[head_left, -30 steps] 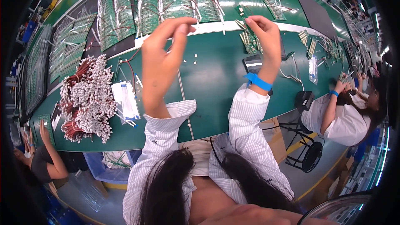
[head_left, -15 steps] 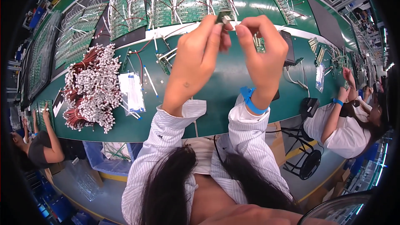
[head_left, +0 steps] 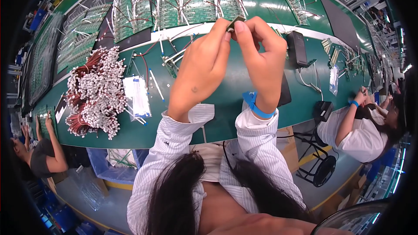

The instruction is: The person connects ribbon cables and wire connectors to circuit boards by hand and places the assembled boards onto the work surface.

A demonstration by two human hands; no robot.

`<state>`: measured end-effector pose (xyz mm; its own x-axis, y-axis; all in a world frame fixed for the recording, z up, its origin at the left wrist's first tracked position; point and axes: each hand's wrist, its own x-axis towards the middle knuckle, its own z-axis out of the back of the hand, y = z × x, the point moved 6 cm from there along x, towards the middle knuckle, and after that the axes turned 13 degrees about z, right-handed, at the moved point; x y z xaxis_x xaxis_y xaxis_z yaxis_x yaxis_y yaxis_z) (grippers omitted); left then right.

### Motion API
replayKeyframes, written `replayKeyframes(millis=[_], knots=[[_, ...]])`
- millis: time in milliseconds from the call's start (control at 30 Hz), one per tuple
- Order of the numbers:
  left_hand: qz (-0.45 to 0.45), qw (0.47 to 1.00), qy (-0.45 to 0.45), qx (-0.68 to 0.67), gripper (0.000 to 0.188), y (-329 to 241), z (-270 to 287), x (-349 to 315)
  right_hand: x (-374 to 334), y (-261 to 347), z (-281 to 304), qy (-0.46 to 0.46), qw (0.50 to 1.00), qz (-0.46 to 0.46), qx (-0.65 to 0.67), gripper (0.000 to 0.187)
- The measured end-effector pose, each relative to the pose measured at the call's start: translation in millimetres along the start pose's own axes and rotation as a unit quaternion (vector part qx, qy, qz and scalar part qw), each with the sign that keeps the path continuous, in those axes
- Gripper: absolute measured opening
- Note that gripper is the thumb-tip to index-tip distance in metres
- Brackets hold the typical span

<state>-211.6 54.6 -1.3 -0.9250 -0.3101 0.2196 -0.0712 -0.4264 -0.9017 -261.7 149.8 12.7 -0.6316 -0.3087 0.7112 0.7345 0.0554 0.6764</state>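
Observation:
Between my two hands, raised above the green table, is a small green circuit board. My left hand pinches its left end between thumb and fingers; a small pale part shows by those fingertips. The thumb of my right hand presses on the board's right side, its fingers curled behind. Fingers cover most of the board. To the left of my left hand lies a large heap of red-brown cables with white connectors. Next to the heap is a clear bag of white pieces.
Panels of circuit boards with white wires fill the far shelf. A black adapter box stands right of my right hand. Under the table edge sits a blue bin. Other people work at both sides, one at the right.
My right hand has moved left and slightly up, and its thumb now meets the board. The board has tilted in my left fingers.

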Motion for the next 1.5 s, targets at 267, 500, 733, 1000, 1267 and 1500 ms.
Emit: replayKeyframes(millis=[267,500,733,1000,1267,1500], knots=[[-0.017,0.987,-0.162,-0.001,0.011,-4.0,28.2,-10.0,-15.1,31.9,12.5,-0.118,0.988,0.091,0.029,0.015],[0.023,0.960,-0.063,-0.270,0.020,7.4,46.7,-4.9,-6.8,28.8,-3.6,0.022,0.994,0.089,-0.054,0.019],[0.003,0.959,-0.078,-0.273,0.020,4.3,46.3,-7.6,-10.7,10.6,-34.2,0.172,0.973,0.081,-0.133,0.022],[-0.004,0.961,-0.095,-0.259,0.021,4.0,46.7,-7.8,-11.0,13.5,-31.3,0.195,0.961,0.095,-0.171,0.021],[-0.042,0.942,-0.084,-0.322,0.023,9.0,55.0,-7.1,-9.4,7.2,-21.8,0.216,0.957,0.068,-0.181,0.017],[-0.121,0.918,-0.244,-0.289,0.031,-6.9,86.5,-19.1,-11.9,-16.4,-21.8,0.256,0.937,0.052,-0.232,0.011]])
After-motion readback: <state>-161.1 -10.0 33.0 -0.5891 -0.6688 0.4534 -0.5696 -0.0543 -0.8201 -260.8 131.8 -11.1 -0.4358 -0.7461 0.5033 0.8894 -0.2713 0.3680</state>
